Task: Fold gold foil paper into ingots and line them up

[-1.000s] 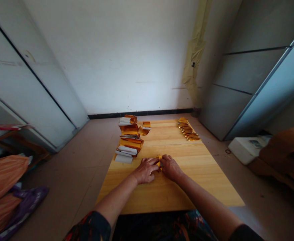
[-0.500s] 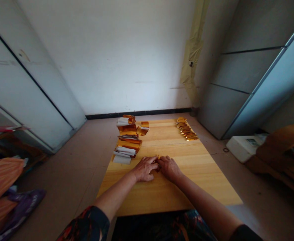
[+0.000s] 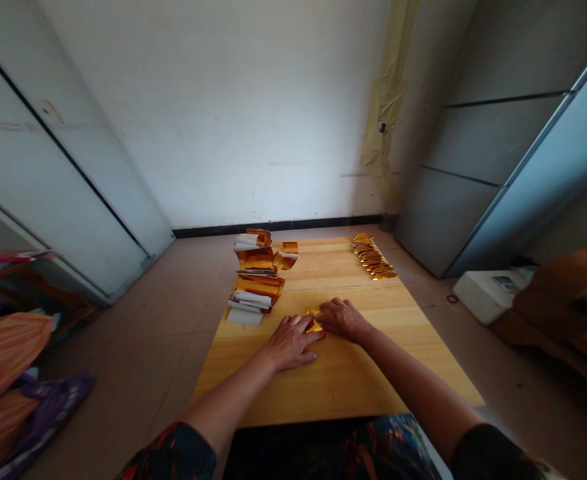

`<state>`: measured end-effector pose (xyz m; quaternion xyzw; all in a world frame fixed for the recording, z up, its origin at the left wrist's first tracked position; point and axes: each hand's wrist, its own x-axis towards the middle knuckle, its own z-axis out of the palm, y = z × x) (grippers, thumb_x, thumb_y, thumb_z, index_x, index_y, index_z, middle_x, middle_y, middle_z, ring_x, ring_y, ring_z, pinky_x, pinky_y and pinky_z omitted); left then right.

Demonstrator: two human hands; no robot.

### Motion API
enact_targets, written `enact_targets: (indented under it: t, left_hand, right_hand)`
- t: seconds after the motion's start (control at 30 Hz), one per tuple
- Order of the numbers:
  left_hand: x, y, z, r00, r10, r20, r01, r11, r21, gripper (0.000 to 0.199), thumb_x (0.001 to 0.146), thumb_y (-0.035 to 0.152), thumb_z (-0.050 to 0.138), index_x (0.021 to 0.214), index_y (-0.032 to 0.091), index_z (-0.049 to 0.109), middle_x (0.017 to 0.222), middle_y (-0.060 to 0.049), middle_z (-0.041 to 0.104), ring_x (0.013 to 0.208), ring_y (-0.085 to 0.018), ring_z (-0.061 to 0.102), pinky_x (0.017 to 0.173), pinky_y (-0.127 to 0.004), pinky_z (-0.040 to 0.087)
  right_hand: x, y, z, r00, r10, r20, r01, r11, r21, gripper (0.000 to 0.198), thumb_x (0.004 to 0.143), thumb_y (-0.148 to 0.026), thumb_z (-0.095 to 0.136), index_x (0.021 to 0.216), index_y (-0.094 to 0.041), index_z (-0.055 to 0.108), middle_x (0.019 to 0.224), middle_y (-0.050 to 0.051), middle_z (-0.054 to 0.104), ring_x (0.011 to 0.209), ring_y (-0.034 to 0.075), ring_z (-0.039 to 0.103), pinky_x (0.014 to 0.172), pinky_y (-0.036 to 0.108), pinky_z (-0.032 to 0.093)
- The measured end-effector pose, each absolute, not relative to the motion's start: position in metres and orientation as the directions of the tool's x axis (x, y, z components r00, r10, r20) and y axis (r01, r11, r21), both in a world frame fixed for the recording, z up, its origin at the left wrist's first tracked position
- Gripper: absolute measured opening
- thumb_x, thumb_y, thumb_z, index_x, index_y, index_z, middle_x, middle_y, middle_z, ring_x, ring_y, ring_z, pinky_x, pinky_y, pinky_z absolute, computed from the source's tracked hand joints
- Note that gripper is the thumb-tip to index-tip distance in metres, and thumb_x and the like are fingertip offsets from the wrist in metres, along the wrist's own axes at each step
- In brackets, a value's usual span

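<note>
A small piece of gold foil paper (image 3: pixel 314 321), partly folded, lies on the wooden table (image 3: pixel 373 373) between my two hands. My left hand (image 3: pixel 293 343) presses its left side against the tabletop with the fingertips, thumb held apart. At the right side, my right hand (image 3: pixel 346 320) has its fingers bent and pinched on the paper's edge. The fingers cover part of the sheet, so its full shape is hidden.
Stacks of gold foil paper with grey backs (image 3: pixel 256 283) stand along the table's left side. A row of folded gold pieces (image 3: pixel 373 257) lies at the far right. Beyond the table are a white wall (image 3: pixel 273 133) and a white box (image 3: pixel 488 293) on the right.
My hands have moved slightly apart, and more of the gold paper shows flat between them. The right hand has shifted a little up and to the right.
</note>
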<state>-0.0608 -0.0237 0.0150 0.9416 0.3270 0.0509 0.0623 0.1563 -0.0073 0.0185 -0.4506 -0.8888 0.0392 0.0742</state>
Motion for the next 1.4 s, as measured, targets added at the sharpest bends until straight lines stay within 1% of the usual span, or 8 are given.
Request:
enact_targets:
  t: [0.13,0.2,0.3,0.4,0.6,0.8,1.0,1.4]
  left_hand:
    - [-0.049,-0.036,0.009,0.691,0.715,0.106,0.701,-0.699,0.139,0.041,0.081,0.043,0.058,0.121,0.034,0.054,0.132,-0.009,0.043,0.113,-0.027,0.045,0.094,-0.043,0.038]
    - [-0.044,-0.042,0.005,0.641,0.757,0.128,0.745,-0.653,0.135,0.041,0.080,0.044,0.059,0.119,0.033,0.056,0.131,-0.009,0.043,0.111,-0.027,0.045,0.093,-0.042,0.039]
    - [-0.036,-0.050,0.002,0.575,0.804,0.153,0.795,-0.593,0.131,0.043,0.080,0.046,0.059,0.119,0.030,0.056,0.128,-0.011,0.044,0.111,-0.028,0.045,0.092,-0.043,0.040]
    - [-0.027,-0.058,0.003,0.511,0.845,0.160,0.837,-0.531,0.131,0.046,0.081,0.048,0.055,0.122,0.028,0.053,0.125,-0.012,0.046,0.107,-0.029,0.046,0.089,-0.043,0.041]
    - [-0.015,-0.064,0.008,0.460,0.873,0.162,0.868,-0.480,0.126,0.040,0.085,0.048,0.047,0.117,0.026,0.056,0.117,-0.013,0.050,0.104,-0.030,0.046,0.085,-0.043,0.040]
    - [-0.037,-0.048,0.015,0.645,0.754,0.124,0.749,-0.656,0.089,0.036,0.078,0.041,0.056,0.110,0.025,0.058,0.114,-0.012,0.053,0.106,-0.031,0.044,0.090,-0.049,0.033]
    - [-0.068,-0.013,0.021,0.742,0.667,0.073,0.647,-0.740,0.185,0.044,0.071,0.011,0.054,0.112,0.029,0.055,0.105,-0.002,0.063,0.103,-0.022,0.051,0.090,-0.041,0.034]
    - [-0.072,0.011,0.001,0.782,0.600,0.172,0.554,-0.794,0.252,0.026,0.083,0.021,0.056,0.109,0.021,0.058,0.101,-0.004,0.066,0.096,-0.018,0.058,0.085,-0.029,0.043]
  right_hand:
    - [0.160,0.003,0.010,-0.521,0.834,0.178,0.798,0.551,-0.244,0.035,0.078,-0.031,0.065,0.112,-0.024,0.061,0.112,0.008,0.060,0.100,0.021,0.050,0.081,0.031,0.038]
    - [0.154,-0.002,0.003,-0.429,0.876,0.220,0.805,0.481,-0.348,0.027,0.075,-0.024,0.064,0.102,-0.018,0.063,0.102,0.008,0.062,0.094,0.019,0.053,0.079,0.029,0.040]
    - [0.141,-0.019,-0.005,-0.222,0.961,0.166,0.779,0.278,-0.562,0.012,0.075,-0.013,0.054,0.083,-0.017,0.062,0.080,0.003,0.063,0.074,0.014,0.055,0.067,0.023,0.041]
    - [0.131,-0.035,-0.005,-0.185,0.975,0.124,0.722,0.221,-0.655,0.022,0.075,-0.007,0.046,0.086,-0.019,0.061,0.080,0.001,0.064,0.074,0.013,0.057,0.068,0.021,0.041]
    - [0.130,-0.042,0.007,-0.293,0.949,0.119,0.820,0.314,-0.478,0.030,0.078,-0.004,0.042,0.091,-0.020,0.063,0.088,0.003,0.067,0.086,0.015,0.056,0.076,0.023,0.038]
    - [0.130,-0.054,0.007,-0.417,0.891,0.178,0.860,0.450,-0.242,0.016,0.086,-0.016,0.047,0.094,-0.019,0.060,0.088,0.006,0.066,0.086,0.017,0.056,0.076,0.027,0.035]
    - [0.126,-0.061,0.000,-0.365,0.907,0.209,0.888,0.407,-0.214,0.018,0.084,-0.020,0.052,0.101,-0.021,0.057,0.091,0.004,0.066,0.089,0.018,0.056,0.077,0.029,0.032]
    - [0.128,-0.057,-0.001,-0.349,0.912,0.218,0.888,0.396,-0.235,0.023,0.080,-0.030,0.059,0.102,-0.022,0.057,0.094,0.004,0.066,0.091,0.019,0.054,0.078,0.029,0.029]
